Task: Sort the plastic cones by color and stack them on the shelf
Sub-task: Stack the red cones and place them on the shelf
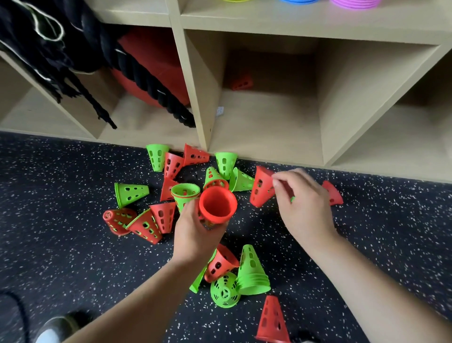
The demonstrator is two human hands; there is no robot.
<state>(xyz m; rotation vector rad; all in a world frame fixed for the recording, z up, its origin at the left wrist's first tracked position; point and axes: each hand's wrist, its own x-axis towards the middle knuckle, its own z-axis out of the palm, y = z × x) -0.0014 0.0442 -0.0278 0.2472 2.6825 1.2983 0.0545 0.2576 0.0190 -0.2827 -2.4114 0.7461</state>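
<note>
Several red and green perforated plastic cones lie scattered on the dark speckled floor (pixel 73 244) in front of a wooden shelf (pixel 269 127). My left hand (pixel 195 235) grips a stack of red cones (pixel 216 204), its open mouth facing me. My right hand (pixel 303 203) pinches the rim of a red cone (pixel 261 186) that lies on the floor near the shelf's front edge. One red cone (pixel 242 83) sits deep in the middle cubby. A stack of green cones (pixel 252 274) stands near my left forearm.
Black ropes (pixel 73 61) and a red ball (pixel 151 66) fill the left cubbies. Coloured discs (pixel 354 3) lie on the upper shelf. A shoe (pixel 58 325) shows at bottom left. The right cubby (pixel 403 137) holds nothing visible.
</note>
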